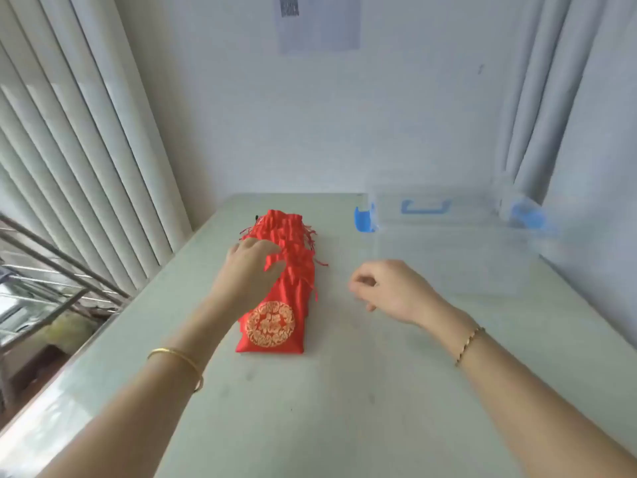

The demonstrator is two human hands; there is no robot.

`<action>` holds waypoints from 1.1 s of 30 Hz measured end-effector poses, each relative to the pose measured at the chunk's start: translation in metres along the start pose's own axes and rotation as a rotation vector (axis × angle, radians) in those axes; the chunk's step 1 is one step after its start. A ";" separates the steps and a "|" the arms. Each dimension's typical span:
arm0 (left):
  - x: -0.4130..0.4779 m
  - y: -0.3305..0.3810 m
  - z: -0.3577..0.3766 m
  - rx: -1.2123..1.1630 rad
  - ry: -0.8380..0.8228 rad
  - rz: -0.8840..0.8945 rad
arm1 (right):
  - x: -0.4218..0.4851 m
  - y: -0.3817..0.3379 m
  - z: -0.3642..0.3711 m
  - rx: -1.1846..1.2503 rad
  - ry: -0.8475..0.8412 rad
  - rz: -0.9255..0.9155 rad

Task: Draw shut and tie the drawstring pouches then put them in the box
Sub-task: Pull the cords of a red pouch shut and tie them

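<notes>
Several red satin drawstring pouches (286, 243) lie overlapped in a row down the middle of the table. The nearest pouch (272, 326) shows a gold round emblem. My left hand (251, 267) rests on the row's middle, with its fingers curled over the gathered cloth of a pouch. To the right of the pouches my right hand (386, 288) hovers just above the table, fingers loosely curled, holding nothing. The clear plastic box (448, 257) with blue latches stands at the back right, open at the top.
The pale green table (344, 408) runs to a wall at the back. Vertical blinds hang along the left, and a curtain hangs behind the box at the right. The table's left edge drops off beside a metal rail.
</notes>
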State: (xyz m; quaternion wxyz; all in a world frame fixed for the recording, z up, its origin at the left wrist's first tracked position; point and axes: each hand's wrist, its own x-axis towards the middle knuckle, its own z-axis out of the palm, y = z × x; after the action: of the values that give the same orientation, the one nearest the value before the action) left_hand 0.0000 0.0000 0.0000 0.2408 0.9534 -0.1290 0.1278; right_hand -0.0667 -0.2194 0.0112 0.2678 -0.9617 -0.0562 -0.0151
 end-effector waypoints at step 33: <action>-0.026 0.056 0.015 -0.520 -0.157 0.170 | -0.013 0.020 0.010 0.585 0.276 -0.120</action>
State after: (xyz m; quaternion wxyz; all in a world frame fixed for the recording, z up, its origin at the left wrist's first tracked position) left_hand -0.0390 -0.0505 0.0028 0.4548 0.8525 -0.2553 0.0360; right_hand -0.0769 -0.2326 -0.0080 0.5364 -0.8279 -0.0779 -0.1442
